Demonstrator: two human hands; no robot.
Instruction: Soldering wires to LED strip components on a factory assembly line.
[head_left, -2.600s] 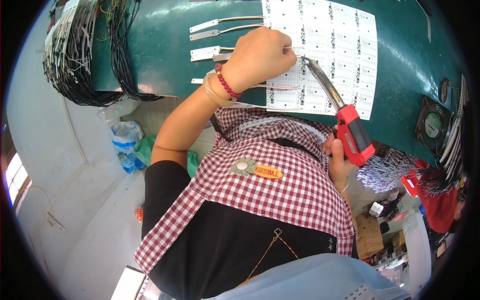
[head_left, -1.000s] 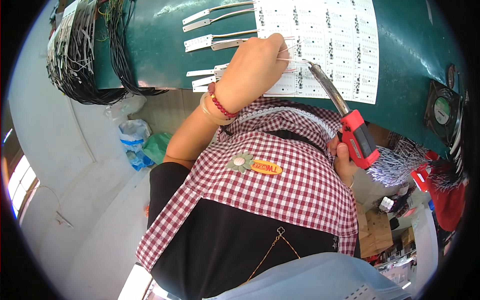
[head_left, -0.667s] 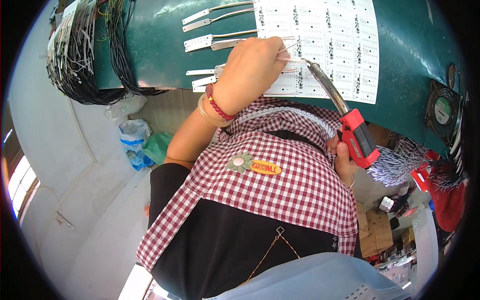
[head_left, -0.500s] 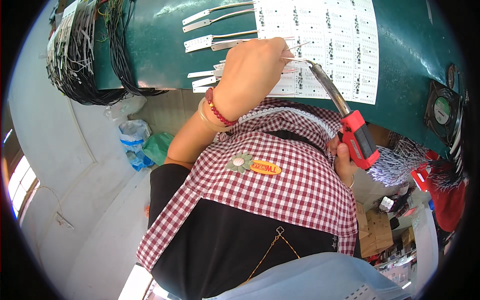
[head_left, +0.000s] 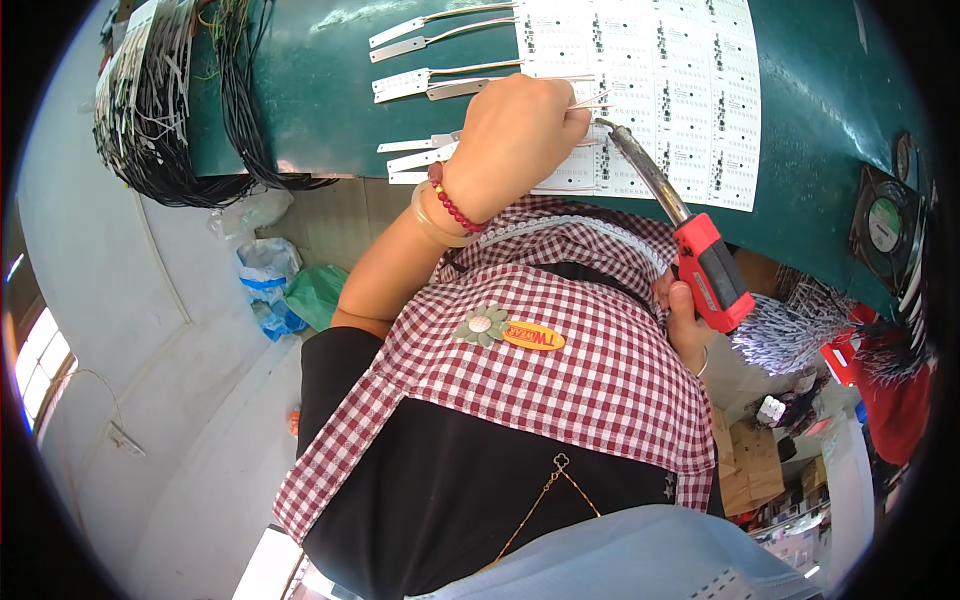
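My left hand (head_left: 520,145), back upward, is closed in a pinch on a thin wire (head_left: 592,104) over white circuit boards (head_left: 690,110). Its fingertips are partly hidden. My right hand (head_left: 685,322) is wrapped round a red and black soldering iron (head_left: 710,272). The iron's metal shaft slants up and left, and its bent tip is close to my left thumb, over the boards; whether it touches the wire I cannot tell. Left of the boards lie several narrow strips (head_left: 400,86) with thin wires running toward the boards. My left wrist partly covers the lower strips.
The green table (head_left: 320,110) carries bundles of black cables (head_left: 245,110) and white-ended leads (head_left: 155,90) at the left, hanging over its edge. A black fan (head_left: 885,225) stands at the right. Below it hangs a bunch of pale wires (head_left: 780,335). Plastic bags (head_left: 320,295) lie under the table.
My left hand has shifted slightly to the right. The soldering iron's handle has moved a little up and left, with its tip still close to my left thumb.
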